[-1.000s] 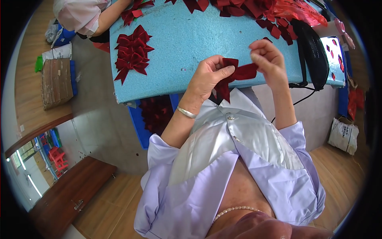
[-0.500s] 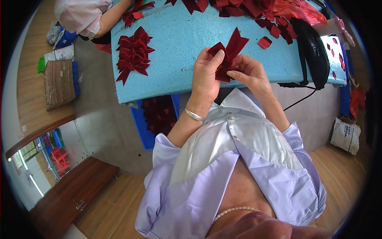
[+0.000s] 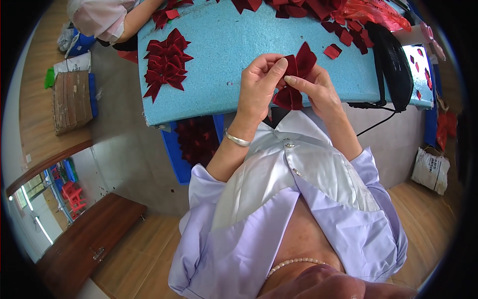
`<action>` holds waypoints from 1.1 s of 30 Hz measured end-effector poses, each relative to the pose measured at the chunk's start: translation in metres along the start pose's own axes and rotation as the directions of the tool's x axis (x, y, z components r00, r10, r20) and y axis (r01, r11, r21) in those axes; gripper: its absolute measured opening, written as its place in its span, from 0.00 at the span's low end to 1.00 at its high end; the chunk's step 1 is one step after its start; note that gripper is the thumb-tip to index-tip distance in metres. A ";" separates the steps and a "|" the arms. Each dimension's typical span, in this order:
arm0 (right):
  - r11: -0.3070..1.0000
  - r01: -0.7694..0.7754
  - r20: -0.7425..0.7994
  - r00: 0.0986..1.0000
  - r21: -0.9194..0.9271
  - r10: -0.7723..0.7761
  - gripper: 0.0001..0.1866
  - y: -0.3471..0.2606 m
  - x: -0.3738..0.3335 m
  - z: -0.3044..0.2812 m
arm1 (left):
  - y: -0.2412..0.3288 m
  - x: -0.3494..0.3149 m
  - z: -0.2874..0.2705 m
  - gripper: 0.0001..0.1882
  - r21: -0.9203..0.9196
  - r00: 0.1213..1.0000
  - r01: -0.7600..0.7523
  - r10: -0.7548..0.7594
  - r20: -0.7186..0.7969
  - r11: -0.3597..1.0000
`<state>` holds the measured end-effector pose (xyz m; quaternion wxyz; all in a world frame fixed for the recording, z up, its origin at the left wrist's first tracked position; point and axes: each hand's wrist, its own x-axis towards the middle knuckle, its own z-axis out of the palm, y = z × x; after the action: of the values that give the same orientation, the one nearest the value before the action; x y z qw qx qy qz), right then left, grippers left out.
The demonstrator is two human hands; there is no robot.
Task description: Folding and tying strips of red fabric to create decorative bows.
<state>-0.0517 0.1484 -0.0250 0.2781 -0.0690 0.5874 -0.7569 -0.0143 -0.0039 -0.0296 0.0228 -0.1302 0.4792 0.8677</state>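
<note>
Over the near edge of the light blue table, both my hands grip one dark red velvet bow. My left hand pinches its middle between thumb and fingers. My right hand holds it from the other side, the thumb pressed near the centre. One loop points up and away, and another part hangs down between the hands. The fingers behind the fabric are partly hidden. To the left, a stack of finished-looking red bows lies on the table.
Loose red velvet pieces and a red plastic bag cover the far right of the table. A black bag hangs at its right edge. Below stands a blue crate of red bows. Another person's arm rests at far left.
The bow has turned in my hands, so its tails look folded and rounder. My right thumb has moved up to the centre, close to the left thumb.
</note>
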 end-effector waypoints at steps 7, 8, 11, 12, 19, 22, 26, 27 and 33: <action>0.991 0.129 -0.100 0.987 0.039 -0.124 0.13 0.009 0.003 -0.006 | -0.009 -0.026 -0.019 0.13 0.125 0.990 -0.123 0.114 0.081 0.984; 0.991 0.125 -0.105 0.987 0.055 -0.118 0.12 0.009 0.002 -0.007 | -0.008 -0.029 -0.018 0.13 0.148 0.994 -0.048 0.032 0.103 0.988; 0.989 0.120 -0.106 0.988 0.083 -0.110 0.12 0.009 0.002 -0.005 | -0.006 -0.030 -0.015 0.11 0.218 0.982 -0.154 0.125 0.138 0.964; 0.989 0.124 -0.107 0.988 0.083 -0.115 0.12 0.008 0.002 -0.005 | -0.005 -0.029 -0.015 0.11 0.219 0.982 -0.157 0.128 0.142 0.963; 0.985 0.156 -0.082 0.985 0.071 -0.150 0.14 0.007 0.002 -0.006 | -0.001 -0.028 -0.024 0.07 0.362 0.978 -0.122 0.049 0.204 0.924; 0.985 0.158 -0.079 0.985 0.062 -0.153 0.13 0.013 -0.001 -0.007 | -0.001 -0.026 -0.021 0.07 0.323 0.932 -0.323 0.239 0.274 0.890; 0.966 0.180 -0.080 0.983 0.187 -0.167 0.13 0.017 -0.004 0.000 | 0.004 -0.032 -0.017 0.05 0.090 0.971 -0.034 0.011 0.239 0.995; 0.955 0.140 -0.065 0.990 0.261 -0.127 0.13 0.013 -0.007 0.002 | 0.004 -0.033 -0.016 0.05 0.059 0.964 -0.050 0.033 0.265 0.997; 0.944 0.006 0.122 0.991 0.330 -0.048 0.14 -0.005 -0.018 0.004 | 0.020 -0.029 -0.017 0.06 0.263 0.931 -0.185 0.084 0.354 0.947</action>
<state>-0.0366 0.1551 -0.0153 0.3124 -0.0782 0.4329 -0.8420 0.0143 -0.0262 -0.0148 0.0637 0.0591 0.5985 0.7964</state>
